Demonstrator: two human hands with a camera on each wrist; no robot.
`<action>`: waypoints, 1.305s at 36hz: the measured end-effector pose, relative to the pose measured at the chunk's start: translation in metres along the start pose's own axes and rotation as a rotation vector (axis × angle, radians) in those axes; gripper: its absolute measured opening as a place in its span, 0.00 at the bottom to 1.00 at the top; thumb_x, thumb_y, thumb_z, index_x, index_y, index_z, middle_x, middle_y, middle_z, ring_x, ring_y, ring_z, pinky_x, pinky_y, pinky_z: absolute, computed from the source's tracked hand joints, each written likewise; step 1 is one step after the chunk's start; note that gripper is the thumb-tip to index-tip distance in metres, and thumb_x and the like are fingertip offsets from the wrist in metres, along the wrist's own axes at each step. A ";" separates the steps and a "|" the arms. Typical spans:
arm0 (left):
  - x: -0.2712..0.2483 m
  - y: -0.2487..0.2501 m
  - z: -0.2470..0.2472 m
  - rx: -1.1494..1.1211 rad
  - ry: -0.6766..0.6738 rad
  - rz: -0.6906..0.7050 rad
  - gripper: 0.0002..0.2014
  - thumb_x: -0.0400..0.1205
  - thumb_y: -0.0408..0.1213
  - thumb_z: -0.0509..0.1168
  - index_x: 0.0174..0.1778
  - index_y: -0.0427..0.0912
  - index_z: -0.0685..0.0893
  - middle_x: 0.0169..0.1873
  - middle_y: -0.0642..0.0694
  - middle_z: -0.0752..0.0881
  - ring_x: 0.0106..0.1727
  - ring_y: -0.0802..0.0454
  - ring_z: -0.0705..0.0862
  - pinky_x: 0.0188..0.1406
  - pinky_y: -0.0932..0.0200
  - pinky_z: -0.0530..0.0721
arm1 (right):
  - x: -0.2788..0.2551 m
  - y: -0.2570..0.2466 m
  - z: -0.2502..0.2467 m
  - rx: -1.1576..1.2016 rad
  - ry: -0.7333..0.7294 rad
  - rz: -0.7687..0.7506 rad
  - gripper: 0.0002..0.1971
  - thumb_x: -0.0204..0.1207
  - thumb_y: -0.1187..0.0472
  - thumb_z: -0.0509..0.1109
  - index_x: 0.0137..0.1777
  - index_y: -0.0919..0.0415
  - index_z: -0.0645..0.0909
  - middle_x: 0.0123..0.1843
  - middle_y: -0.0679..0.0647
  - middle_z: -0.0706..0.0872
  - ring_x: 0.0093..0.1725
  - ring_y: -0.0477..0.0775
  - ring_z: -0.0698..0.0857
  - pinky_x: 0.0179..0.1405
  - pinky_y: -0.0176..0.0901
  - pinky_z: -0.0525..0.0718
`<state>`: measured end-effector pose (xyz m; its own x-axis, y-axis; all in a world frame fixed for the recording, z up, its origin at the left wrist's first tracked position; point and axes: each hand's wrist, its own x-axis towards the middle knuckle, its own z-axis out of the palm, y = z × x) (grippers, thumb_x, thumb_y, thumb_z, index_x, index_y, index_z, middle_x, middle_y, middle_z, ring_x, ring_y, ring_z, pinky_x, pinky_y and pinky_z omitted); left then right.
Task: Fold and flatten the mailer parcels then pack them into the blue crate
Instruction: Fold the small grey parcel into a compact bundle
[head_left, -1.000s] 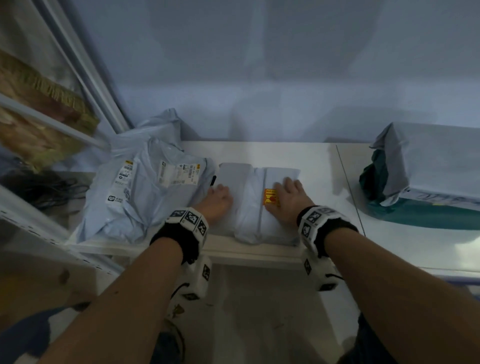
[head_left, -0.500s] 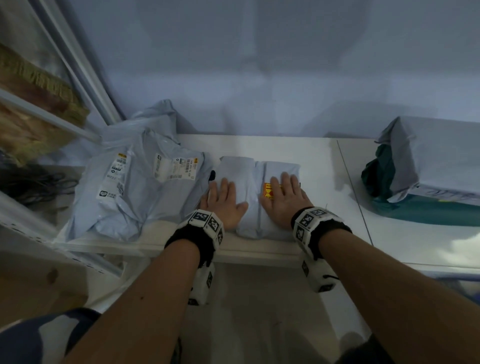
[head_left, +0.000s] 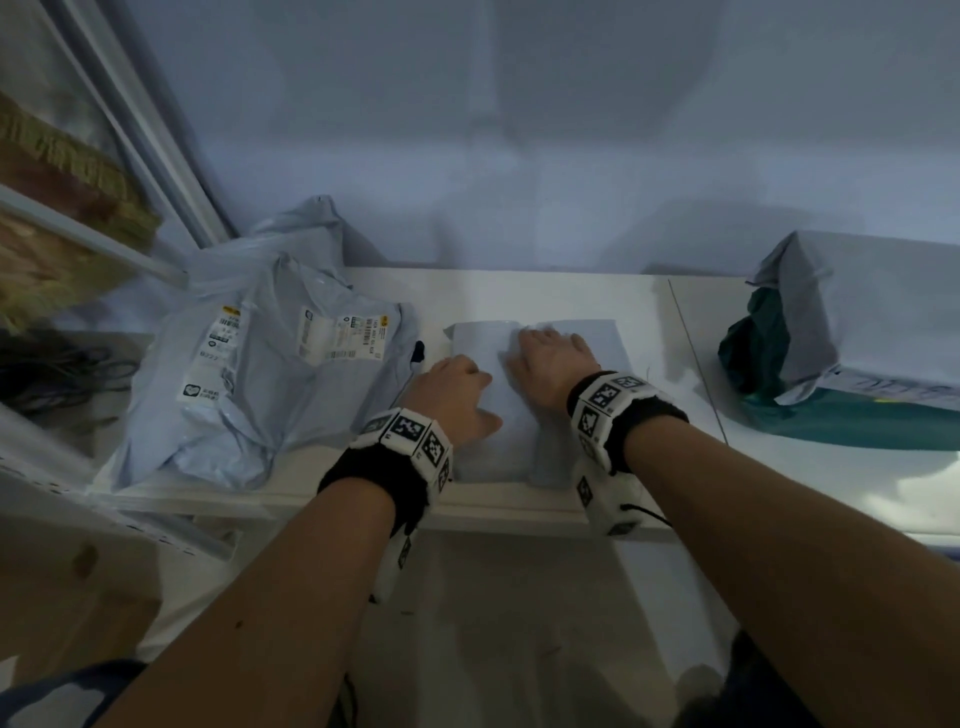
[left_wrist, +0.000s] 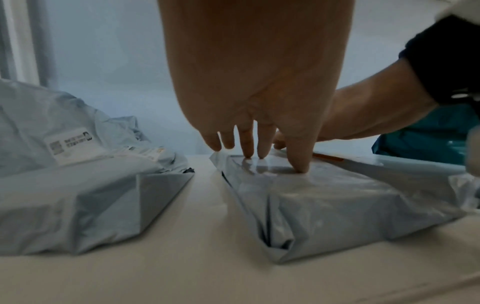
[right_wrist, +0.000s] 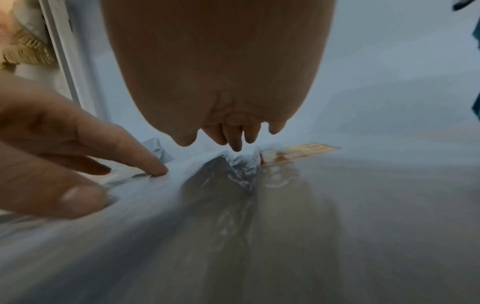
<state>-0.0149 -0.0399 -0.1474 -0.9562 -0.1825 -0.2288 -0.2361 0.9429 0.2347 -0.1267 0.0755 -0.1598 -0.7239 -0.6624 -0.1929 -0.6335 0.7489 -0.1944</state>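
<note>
A folded grey mailer parcel (head_left: 519, 436) lies on the white table (head_left: 649, 332) near its front edge. My left hand (head_left: 457, 395) presses on the parcel's left part; in the left wrist view its straight fingers (left_wrist: 249, 148) and thumb dent the plastic (left_wrist: 337, 201). My right hand (head_left: 556, 358) lies flat on the far middle of the parcel, and its fingertips (right_wrist: 235, 144) touch a crumpled fold (right_wrist: 244, 166). An orange label (right_wrist: 298, 152) shows just beyond them. A loose pile of grey mailers (head_left: 270, 374) with white labels lies to the left.
At the right stands a teal container (head_left: 831, 421) with a grey parcel (head_left: 872, 312) on it. A wall runs close behind the table. A white shelf frame (head_left: 130, 260) and dark cables (head_left: 52, 374) are at the far left. A seam (head_left: 696, 358) splits the tabletop.
Both hands have slid away from me along the parcel. The right hand now covers the orange label in the head view, and the left hand has shifted toward the left edge.
</note>
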 end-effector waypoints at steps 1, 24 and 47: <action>0.000 0.000 0.002 -0.030 -0.019 0.012 0.29 0.81 0.49 0.64 0.75 0.37 0.72 0.75 0.40 0.69 0.75 0.43 0.67 0.74 0.48 0.68 | 0.004 0.001 0.003 -0.013 0.001 0.016 0.30 0.86 0.42 0.45 0.76 0.63 0.65 0.79 0.59 0.69 0.80 0.59 0.63 0.80 0.61 0.54; 0.018 -0.006 0.031 -0.059 -0.152 -0.021 0.35 0.87 0.52 0.54 0.84 0.38 0.51 0.84 0.39 0.48 0.84 0.34 0.45 0.83 0.45 0.48 | -0.031 -0.001 0.012 -0.204 -0.193 -0.050 0.30 0.84 0.38 0.35 0.84 0.46 0.44 0.83 0.60 0.62 0.85 0.62 0.45 0.79 0.71 0.41; 0.022 0.002 0.029 0.055 -0.174 -0.071 0.36 0.88 0.50 0.53 0.84 0.34 0.43 0.84 0.39 0.42 0.84 0.35 0.42 0.83 0.47 0.46 | -0.086 0.010 -0.003 -0.522 -0.227 -0.384 0.26 0.89 0.52 0.43 0.85 0.47 0.42 0.73 0.65 0.75 0.77 0.63 0.68 0.79 0.64 0.54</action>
<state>-0.0318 -0.0336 -0.1790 -0.8921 -0.2030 -0.4036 -0.2879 0.9439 0.1616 -0.0716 0.1400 -0.1421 -0.3823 -0.8277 -0.4107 -0.9238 0.3330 0.1890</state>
